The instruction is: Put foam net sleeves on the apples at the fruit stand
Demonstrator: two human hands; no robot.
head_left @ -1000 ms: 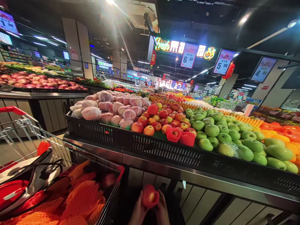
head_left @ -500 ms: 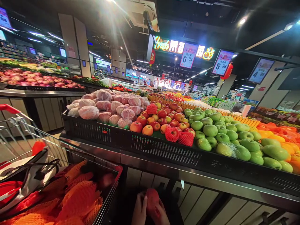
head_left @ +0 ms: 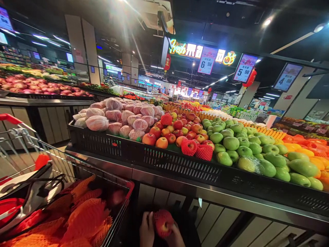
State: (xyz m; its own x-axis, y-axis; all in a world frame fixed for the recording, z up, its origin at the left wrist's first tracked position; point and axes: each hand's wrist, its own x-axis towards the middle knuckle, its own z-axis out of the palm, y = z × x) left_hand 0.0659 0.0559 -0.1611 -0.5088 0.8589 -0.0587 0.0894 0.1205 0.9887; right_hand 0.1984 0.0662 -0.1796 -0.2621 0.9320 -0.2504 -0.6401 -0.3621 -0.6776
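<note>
One netted red apple (head_left: pixel 162 223) sits between the right hand (head_left: pixel 175 235) gripping it and the left hand (head_left: pixel 147 230), hold unclear.

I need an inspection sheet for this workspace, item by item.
Surface: black slotted crate wall along a steel ledge; wrapped fruit, red apples and green apples piled behind it.
Things in hand: one netted red apple.
Clutter: shopping cart holding orange foam nets.
Grip: right hand holds the netted red apple; left hand at its left side, contact unclear.
Cables: nothing seen near the hands.
Surroundings: lit Fresh sign, hanging price displays.
</note>
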